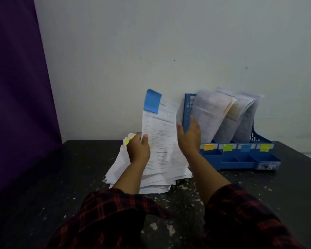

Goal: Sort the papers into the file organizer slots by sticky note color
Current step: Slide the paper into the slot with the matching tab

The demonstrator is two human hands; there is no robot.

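Printed sheet [160, 133] held upright above paper stack [151, 175], long axis near vertical, top leaning slightly right toward blue file organizer [241, 159]. Blue sticky note [151, 101] on upper left corner, pointing up. Left hand [138, 150] grip pinching sheet's left edge, thumb on front face. Right hand [189, 137] at sheet's right edge, fingers straight and relaxed, grip wide; contact with sheet unclear. Stack lying on dark speckled counter [61, 177], just left of organizer. Organizer slots labelled orange, green, blue, yellow; three holding leaning papers [223, 119].
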